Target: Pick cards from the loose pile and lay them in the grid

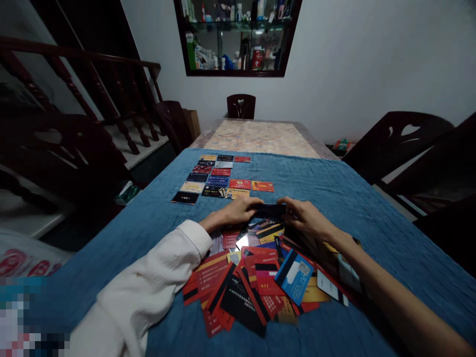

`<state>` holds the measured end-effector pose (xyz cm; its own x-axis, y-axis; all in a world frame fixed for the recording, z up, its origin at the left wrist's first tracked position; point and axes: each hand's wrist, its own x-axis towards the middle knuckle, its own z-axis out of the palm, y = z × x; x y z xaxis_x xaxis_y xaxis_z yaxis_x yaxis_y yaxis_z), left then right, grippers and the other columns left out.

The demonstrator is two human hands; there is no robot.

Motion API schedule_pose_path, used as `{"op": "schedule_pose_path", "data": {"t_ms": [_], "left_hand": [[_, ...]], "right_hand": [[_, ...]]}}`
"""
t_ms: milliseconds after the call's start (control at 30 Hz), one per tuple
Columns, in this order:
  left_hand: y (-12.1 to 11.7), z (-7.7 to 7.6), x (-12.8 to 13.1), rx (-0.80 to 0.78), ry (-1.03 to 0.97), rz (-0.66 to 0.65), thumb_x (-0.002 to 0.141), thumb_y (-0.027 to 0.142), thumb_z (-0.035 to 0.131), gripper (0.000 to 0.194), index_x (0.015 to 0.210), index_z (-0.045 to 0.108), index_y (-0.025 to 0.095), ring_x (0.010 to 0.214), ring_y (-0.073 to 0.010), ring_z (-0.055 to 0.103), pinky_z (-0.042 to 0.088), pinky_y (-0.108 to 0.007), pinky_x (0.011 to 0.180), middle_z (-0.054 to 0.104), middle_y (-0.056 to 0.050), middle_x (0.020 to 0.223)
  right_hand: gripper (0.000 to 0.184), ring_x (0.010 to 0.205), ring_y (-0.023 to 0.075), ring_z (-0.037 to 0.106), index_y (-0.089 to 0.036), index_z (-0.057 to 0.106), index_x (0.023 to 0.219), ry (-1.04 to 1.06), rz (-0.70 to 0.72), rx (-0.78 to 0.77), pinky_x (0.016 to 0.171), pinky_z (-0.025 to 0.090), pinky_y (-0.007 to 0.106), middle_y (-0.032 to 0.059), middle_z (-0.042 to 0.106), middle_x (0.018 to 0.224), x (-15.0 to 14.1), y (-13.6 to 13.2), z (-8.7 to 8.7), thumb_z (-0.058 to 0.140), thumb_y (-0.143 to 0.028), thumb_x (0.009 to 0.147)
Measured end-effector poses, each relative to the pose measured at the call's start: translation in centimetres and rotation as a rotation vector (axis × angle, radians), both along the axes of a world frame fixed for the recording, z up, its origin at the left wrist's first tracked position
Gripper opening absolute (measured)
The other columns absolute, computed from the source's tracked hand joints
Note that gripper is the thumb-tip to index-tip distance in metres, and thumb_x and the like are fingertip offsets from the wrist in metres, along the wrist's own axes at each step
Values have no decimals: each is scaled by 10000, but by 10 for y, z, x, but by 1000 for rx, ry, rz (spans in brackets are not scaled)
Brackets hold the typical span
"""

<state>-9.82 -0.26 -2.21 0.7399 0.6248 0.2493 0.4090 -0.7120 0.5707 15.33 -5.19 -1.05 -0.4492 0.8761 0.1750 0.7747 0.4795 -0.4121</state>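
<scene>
Between my two hands is a dark card (270, 211), held by its short ends just above the far edge of a loose heap of cards. My left hand (240, 210) pinches its left end, and my right hand (307, 214) grips the right end. The heap mixes red cards (212, 275), a black card (241, 302), a blue card (295, 275) with a dark stripe, and several others, overlapping at many angles. Further away to the left, several cards lie flat in rows, among them a black card (185, 198) and an orange card (263, 186).
A blue cloth (316, 188) covers the near part of the table, and its patterned far end (260, 134) is bare. Dark chairs stand around it, including one at the far end (241, 106). On the left is a wooden railing (92, 59); a glass cabinet (238, 49) is set into the wall.
</scene>
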Motion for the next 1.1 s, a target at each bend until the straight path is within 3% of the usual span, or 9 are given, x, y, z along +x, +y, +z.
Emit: {"op": "schedule_pose_path", "data": {"t_ms": [200, 700, 933, 1100], "left_hand": [[-2, -2, 2, 35, 2, 10, 832, 43, 547, 409, 1211, 663, 146, 912, -181, 693, 518, -288, 834, 752, -77, 1060], [-5, -6, 5, 8, -22, 65, 817, 41, 552, 480, 1286, 612, 127, 1078, -218, 675, 511, -342, 973, 716, -105, 1198], [1, -8, 6, -9, -72, 121, 812, 50, 574, 489, 1291, 613, 139, 1129, -224, 657, 501, -371, 1025, 694, -104, 1253], [3, -8, 6, 19, -62, 118, 814, 44, 557, 486, 1284, 611, 157, 1185, -227, 632, 482, -371, 1055, 675, -98, 1290]], "right_hand": [[453, 758, 203, 627, -255, 538, 1313, -66, 7, 42, 695, 449, 300, 55, 680, 896, 0, 1, -3, 512, -233, 862], [507, 1032, 272, 593, -241, 508, 1359, -82, 68, 112, 887, 496, 406, 112, 627, 1117, -4, -1, -4, 519, -183, 856], [594, 1029, 272, 567, -239, 471, 1391, -136, 51, 287, 859, 495, 390, 123, 561, 1171, -5, 2, -9, 598, -189, 813], [529, 972, 277, 578, -209, 496, 1352, -271, 32, 444, 782, 471, 369, 135, 602, 1121, -5, 6, -14, 605, -202, 835]]}}
